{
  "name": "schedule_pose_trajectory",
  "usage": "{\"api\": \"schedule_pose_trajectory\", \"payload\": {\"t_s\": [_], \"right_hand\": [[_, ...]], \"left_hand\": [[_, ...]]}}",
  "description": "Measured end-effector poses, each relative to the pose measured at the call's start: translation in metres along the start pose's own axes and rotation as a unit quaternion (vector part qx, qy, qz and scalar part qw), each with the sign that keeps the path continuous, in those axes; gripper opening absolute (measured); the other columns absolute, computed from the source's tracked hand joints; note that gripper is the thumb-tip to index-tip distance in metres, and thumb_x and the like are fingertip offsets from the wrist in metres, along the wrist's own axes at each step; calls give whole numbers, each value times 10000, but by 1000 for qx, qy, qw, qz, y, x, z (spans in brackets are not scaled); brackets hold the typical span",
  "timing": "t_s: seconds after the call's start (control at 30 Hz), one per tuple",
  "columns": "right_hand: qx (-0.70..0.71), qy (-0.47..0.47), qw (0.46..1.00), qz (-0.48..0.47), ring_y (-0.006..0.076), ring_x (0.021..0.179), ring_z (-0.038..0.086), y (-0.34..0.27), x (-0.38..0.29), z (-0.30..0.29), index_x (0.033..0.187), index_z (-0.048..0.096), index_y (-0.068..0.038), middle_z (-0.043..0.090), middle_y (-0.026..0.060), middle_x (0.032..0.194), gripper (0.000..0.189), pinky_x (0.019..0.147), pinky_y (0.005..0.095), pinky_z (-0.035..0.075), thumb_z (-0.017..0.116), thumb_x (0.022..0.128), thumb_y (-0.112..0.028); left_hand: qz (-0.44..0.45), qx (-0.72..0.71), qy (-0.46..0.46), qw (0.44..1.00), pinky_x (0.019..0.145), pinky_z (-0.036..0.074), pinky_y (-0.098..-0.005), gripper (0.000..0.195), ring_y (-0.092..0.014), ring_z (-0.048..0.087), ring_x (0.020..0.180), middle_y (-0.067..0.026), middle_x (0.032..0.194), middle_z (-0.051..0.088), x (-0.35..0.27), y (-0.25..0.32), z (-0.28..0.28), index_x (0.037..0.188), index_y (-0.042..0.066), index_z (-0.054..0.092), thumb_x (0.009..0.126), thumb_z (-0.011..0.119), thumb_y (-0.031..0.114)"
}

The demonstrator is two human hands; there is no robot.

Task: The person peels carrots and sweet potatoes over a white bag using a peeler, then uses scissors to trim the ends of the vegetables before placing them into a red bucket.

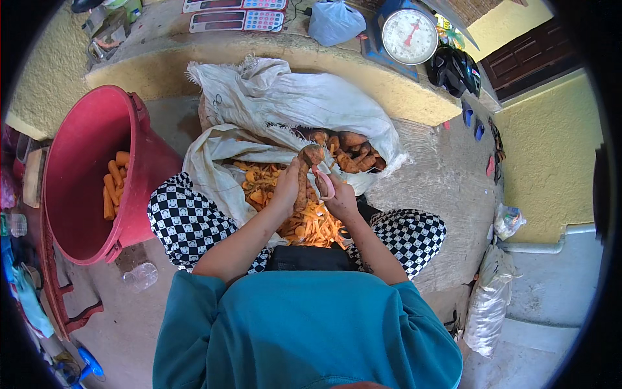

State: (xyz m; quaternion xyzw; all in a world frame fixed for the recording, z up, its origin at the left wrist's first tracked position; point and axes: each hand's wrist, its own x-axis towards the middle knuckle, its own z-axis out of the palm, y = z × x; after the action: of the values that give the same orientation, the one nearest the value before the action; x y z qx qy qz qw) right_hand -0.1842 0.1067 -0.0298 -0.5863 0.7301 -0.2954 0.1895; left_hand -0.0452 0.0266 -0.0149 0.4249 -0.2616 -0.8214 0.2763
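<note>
My left hand (pixel 287 187) is closed around an unpeeled, soil-brown carrot (pixel 302 187), its thick end pointing away from me. In my right hand (pixel 341 197) is a pink-handled peeler (pixel 326 184), held close beside the carrot's upper part; whether the blade touches it I cannot tell. Below both hands lies a heap of orange peelings (pixel 311 226). Just beyond, unpeeled carrots (pixel 354 150) show in the mouth of a white woven sack (pixel 311 97). Several peeled carrots (pixel 114 182) rest inside a large red plastic tub (pixel 87 146), which leans over at the left.
A concrete ledge (pixel 272 53) beyond the sack bears a dial scale (pixel 409 36), a tied plastic bag (pixel 335 23) and a black helmet (pixel 454 70). One clear plastic bottle (pixel 141 277) lies on the floor by the tub. At the right stands a filled white sack (pixel 490 301).
</note>
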Motion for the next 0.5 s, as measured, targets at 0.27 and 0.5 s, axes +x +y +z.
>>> {"api": "schedule_pose_trajectory", "payload": {"t_s": [0.27,0.5], "right_hand": [[13,-18,999,39,292,685,634,-2,1,17,1084,587,-37,628,162,782,327,620,367,480,544,892,-298],[173,-40,980,84,225,754,622,-21,4,17,1082,592,10,629,165,803,369,702,317,472,515,902,-303]], "left_hand": [[191,206,74,957,623,475,-294,480,-161,575,679,-83,841,599,-6,-6,3,1097,-15,533,977,351,412],[215,173,82,958,639,461,-273,425,-137,569,715,-93,855,611,14,-18,-14,1036,-20,569,988,351,341]]}}
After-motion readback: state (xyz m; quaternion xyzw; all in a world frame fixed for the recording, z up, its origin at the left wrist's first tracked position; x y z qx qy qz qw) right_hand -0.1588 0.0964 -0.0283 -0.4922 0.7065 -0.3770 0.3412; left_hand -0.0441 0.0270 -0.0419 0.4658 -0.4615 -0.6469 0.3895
